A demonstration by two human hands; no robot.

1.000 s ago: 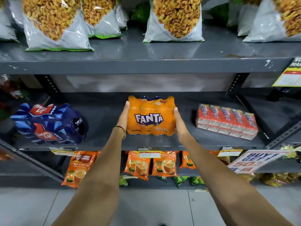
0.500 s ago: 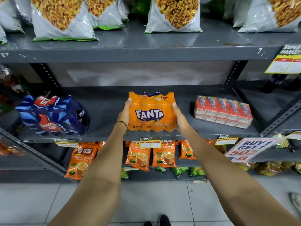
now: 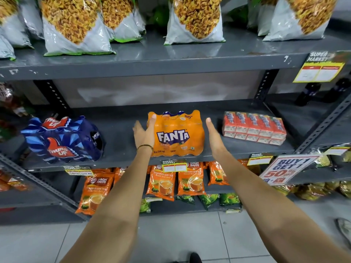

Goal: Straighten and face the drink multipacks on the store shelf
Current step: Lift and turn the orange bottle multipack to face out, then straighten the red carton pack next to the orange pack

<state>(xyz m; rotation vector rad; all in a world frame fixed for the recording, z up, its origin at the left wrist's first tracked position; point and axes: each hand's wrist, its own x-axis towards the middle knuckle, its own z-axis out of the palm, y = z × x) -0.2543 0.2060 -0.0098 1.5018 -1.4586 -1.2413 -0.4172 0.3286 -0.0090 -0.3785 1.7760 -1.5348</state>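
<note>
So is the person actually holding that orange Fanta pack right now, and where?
Nothing is gripped. The left hand lies open against the Fanta pack at its left side; the right hand is open, just off its right side.

Grey steel shelving (image 3: 171,61) with perforated uprights (image 3: 265,86), pale back panel (image 3: 161,92), glossy light floor tiles (image 3: 180,236).

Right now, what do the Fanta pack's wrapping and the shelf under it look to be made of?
Fanta pack: likely thin glossy plastic shrink film, since it clings around the bottle shapes and shines. Shelf: probably grey painted metal, going by its smooth sheen and the chipped front edge above.
</note>
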